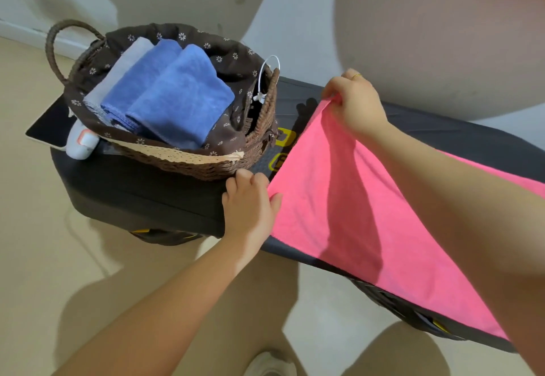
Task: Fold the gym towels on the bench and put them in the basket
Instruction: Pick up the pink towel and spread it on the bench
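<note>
right hand (355, 104): pinching far corner of pink towel (354, 213), corner lifted off bench, fingers closed on cloth, thin ring on one finger
left hand (250, 201): at near corner of same towel, thumb on pink edge, fingers curled over the corner; looks like a grip but the pinch itself is hidden under the hand
pink towel: spread along black bench (141, 187), basket-end edge held between both hands, other end runs out of view behind right forearm; fuzzy microfibre look, flat, one soft crease where arm shadow falls
step: start of folding this towel, both corners of one short edge taken, no fold made yet
next move: likely carry the held edge over to the opposite end, needs corners matched and cloth kept taut so it lands flat; far end not visible so alignment can't be judged
basket (206, 166): woven brown wicker, round, loop handle, dark flowered cloth lining, sits on bench end just beside left hand
blue towels (177, 98): two folded, plush, lying slanted in basket, overlapping
grey towel (124, 69): folded, behind the blue ones, same basket
progress: three in, pink one pending; room left on top of the blue stack
bench: padded, matte black, yellow markings near towel edge
tablet (47, 125): dark flat screen, on bench end behind basket
white gadget (81, 142): smooth plastic, orange patch, touching basket base; can't tell what it is
</note>
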The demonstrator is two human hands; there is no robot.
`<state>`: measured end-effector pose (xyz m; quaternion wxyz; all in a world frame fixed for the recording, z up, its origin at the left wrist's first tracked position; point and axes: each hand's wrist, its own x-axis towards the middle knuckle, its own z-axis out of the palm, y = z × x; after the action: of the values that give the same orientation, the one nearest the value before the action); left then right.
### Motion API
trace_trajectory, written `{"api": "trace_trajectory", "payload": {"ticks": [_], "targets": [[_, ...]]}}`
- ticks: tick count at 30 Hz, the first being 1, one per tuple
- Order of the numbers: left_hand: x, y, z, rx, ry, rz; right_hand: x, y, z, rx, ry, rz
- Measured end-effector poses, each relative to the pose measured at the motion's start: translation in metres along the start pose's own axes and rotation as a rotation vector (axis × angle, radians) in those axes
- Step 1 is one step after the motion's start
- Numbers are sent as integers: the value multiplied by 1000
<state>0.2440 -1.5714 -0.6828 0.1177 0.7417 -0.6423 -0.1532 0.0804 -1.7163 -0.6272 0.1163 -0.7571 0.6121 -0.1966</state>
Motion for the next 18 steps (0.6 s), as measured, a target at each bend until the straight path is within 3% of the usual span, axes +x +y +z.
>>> {"api": "trace_trajectory", "payload": {"ticks": [4, 8, 18], "targets": [[3, 0, -11, -325, 15, 45, 5, -2, -5, 7, 56, 195], [3, 0, -31, -512, 59, 106, 16, -14, -6, 62, 118, 262], [14, 13, -113, -776, 243, 126, 61, -94, -30, 881, 43, 215]]}}
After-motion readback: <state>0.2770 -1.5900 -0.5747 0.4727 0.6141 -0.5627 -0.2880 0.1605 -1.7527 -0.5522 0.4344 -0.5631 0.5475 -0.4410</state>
